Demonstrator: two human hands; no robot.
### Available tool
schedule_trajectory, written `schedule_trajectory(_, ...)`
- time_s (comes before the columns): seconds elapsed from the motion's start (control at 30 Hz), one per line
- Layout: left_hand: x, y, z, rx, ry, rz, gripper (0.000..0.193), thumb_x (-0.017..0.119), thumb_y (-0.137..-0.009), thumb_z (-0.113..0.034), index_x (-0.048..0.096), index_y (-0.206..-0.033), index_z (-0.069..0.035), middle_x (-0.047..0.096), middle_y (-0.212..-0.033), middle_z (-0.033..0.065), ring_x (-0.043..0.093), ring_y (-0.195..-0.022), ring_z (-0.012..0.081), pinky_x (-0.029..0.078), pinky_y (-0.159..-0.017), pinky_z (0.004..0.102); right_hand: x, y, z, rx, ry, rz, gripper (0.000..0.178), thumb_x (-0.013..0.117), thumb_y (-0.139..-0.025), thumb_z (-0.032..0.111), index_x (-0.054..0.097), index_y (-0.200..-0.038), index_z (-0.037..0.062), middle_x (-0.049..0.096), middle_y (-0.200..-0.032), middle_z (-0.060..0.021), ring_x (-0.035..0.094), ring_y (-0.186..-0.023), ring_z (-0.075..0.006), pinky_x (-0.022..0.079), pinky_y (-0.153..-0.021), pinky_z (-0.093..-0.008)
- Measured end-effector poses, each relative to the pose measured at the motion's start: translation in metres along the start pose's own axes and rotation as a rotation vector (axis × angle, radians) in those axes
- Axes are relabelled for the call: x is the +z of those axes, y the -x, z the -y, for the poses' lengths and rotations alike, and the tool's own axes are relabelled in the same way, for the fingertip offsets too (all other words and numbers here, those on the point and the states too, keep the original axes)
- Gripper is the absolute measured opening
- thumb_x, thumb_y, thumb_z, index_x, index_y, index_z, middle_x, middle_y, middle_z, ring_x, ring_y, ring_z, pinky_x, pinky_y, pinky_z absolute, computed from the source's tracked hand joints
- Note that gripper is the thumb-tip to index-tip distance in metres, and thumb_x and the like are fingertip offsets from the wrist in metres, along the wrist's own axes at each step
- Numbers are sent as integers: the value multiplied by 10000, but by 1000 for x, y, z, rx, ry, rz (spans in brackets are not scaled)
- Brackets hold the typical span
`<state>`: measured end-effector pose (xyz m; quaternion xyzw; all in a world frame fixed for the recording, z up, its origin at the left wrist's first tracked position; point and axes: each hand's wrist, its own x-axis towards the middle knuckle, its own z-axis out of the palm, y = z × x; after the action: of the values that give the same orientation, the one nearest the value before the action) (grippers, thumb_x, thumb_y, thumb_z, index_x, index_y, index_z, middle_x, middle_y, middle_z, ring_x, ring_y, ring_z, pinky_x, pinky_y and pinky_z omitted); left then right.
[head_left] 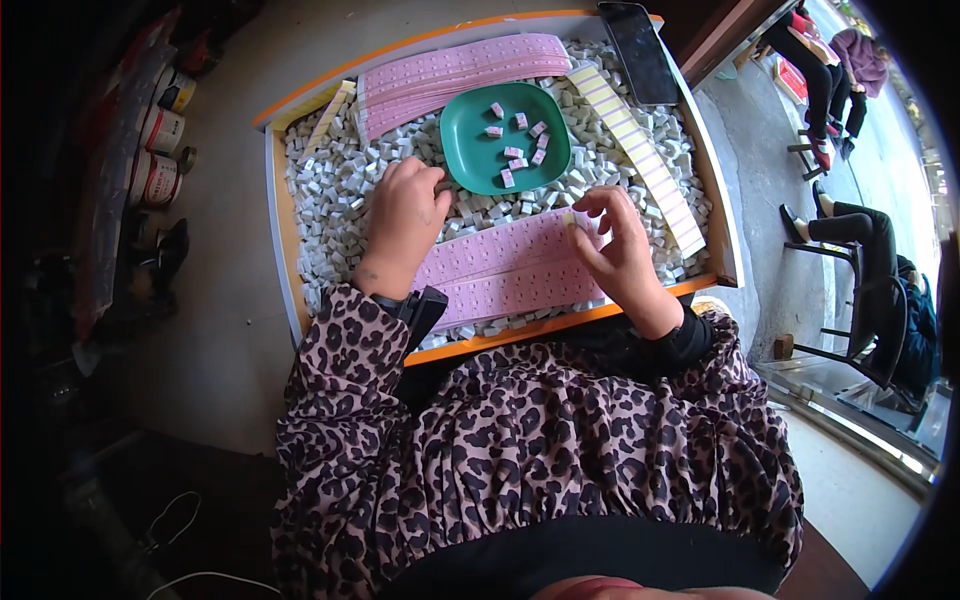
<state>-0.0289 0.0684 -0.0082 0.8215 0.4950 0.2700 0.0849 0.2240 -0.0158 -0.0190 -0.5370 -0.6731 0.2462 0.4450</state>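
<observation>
My left hand [402, 222] reaches down into the small white blocks [335, 215], just left of a green plate [462, 150]. Its fingers are curled with the thumb near the index finger; what they hold, if anything, is hidden. Over the right end of the pink printed sheets [500, 275], my right hand [622, 245] has its thumb and fingers bent toward each other. A small pale yellowish bit shows at these fingertips, too small to name. On the plate lie several small blocks [521, 121] with pink-marked faces.
The shallow box [720, 215] has orange-edged walls. More pink sheets [470, 65] lie at its far side, yellow-and-white strips [640, 155] at the right and far left. A black phone [640, 55] rests on the far right corner. Cans [160, 130] stand left; people sit at right.
</observation>
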Motion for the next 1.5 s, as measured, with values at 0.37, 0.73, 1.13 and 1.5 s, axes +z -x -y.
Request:
schedule_trajectory(0.37,-14,7,-34,-333,473,155,80,608,-866,-28,618,-939,4,631,-879,85,593,-764,125,481,-676,253,-2,-4,2,-217,425,71,218,688,-740,44,611,-943,60,564,-952,-114,556,-892,-292,474,-733,-370)
schedule_trajectory(0.73,43,45,-72,-450,1214,222,271,579,-892,24,588,-1162,14,629,-940,12,574,-812,44,484,-709,177,3,-16,-2,-366,536,314,237,650,-754,98,622,-984,46,552,-934,-101,550,-882,-276,489,-731,-373)
schedule_trajectory(1.13,44,46,-67,-452,1174,284,295,591,-862,67,579,-1153,22,610,-936,11,573,-816,43,495,-755,179,-4,-7,1,-306,295,236,206,634,-769,88,611,-966,34,543,-955,-118,553,-910,-293,510,-724,-382)
schedule_trajectory(1.5,48,46,-65,-472,1237,223,278,646,-832,36,599,-1106,14,616,-877,0,562,-749,40,493,-688,174,-4,-9,8,-375,600,389,282,592,-761,93,606,-1037,36,534,-981,-108,553,-936,-269,514,-749,-359)
